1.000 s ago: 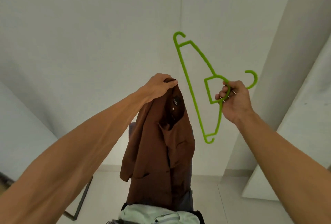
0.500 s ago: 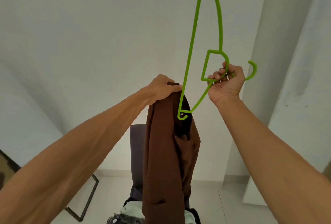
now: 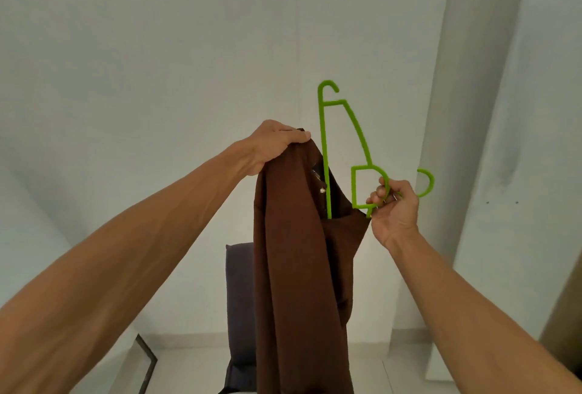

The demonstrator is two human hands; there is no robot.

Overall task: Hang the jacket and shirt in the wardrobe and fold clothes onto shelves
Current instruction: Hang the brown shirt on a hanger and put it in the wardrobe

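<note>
A brown jacket (image 3: 296, 267) hangs straight down in front of me. My left hand (image 3: 274, 145) grips it at the top by the collar. My right hand (image 3: 393, 208) grips a bright green plastic hanger (image 3: 356, 132) near its hook. The hanger stands almost upright, and its lower arm is pushed down inside the jacket's neck opening, hidden by the cloth. Its upper arm sticks up above the collar.
A dark purple-grey chair back (image 3: 239, 299) stands behind the jacket. A white wall fills the background, with a white pillar (image 3: 456, 141) to the right. A dark metal frame (image 3: 148, 359) shows on the floor at lower left.
The hanger has come down: its lower end, which was at the collar, is now inside the jacket's neck. My right hand moved lower and the jacket has been lifted higher.
</note>
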